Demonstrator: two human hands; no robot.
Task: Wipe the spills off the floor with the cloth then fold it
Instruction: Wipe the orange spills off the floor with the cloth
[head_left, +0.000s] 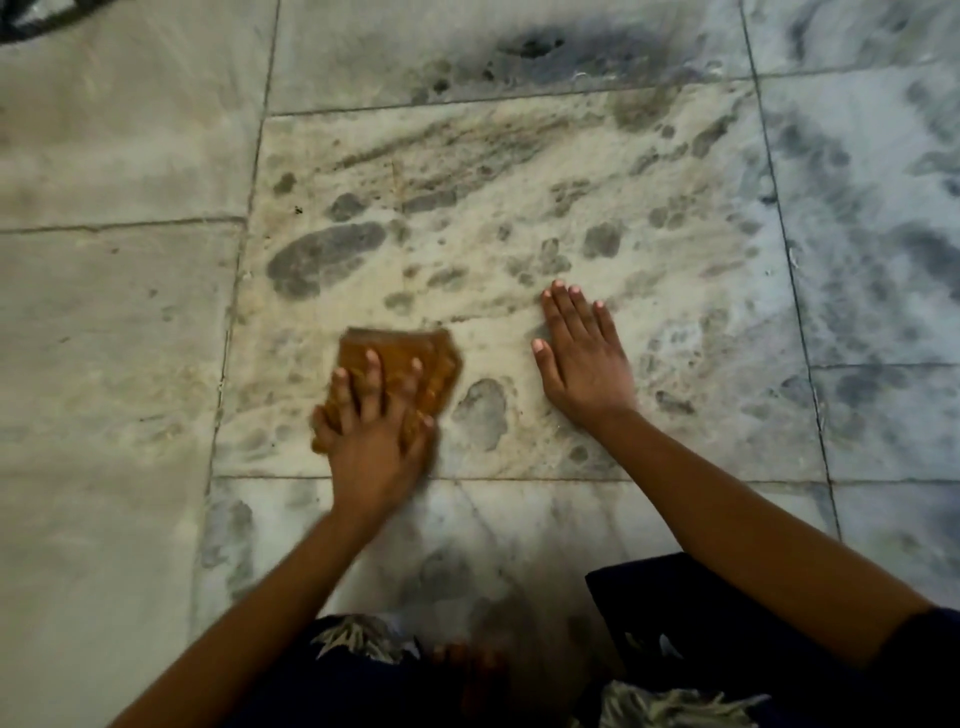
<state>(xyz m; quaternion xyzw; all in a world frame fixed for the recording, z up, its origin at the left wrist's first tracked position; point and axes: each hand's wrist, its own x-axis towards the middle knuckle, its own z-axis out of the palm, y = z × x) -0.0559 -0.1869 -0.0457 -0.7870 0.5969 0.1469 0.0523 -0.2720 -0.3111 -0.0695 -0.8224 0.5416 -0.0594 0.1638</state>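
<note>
A small orange-brown cloth (415, 358) lies bunched on a stained marble floor tile (467, 234). My left hand (371, 431) presses down on the cloth with fingers spread over it; the hand is slightly blurred. To the right, my right hand (582, 358) lies flat on the bare tile, fingers straight, holding nothing. Grey blotches and brownish streaks mark the tile above and between my hands; I cannot tell spill from marble pattern.
Pale marble tiles with dark grout lines spread all round. My knees in dark patterned clothing (701, 649) fill the bottom edge. A dark object (31, 15) shows at the top left corner.
</note>
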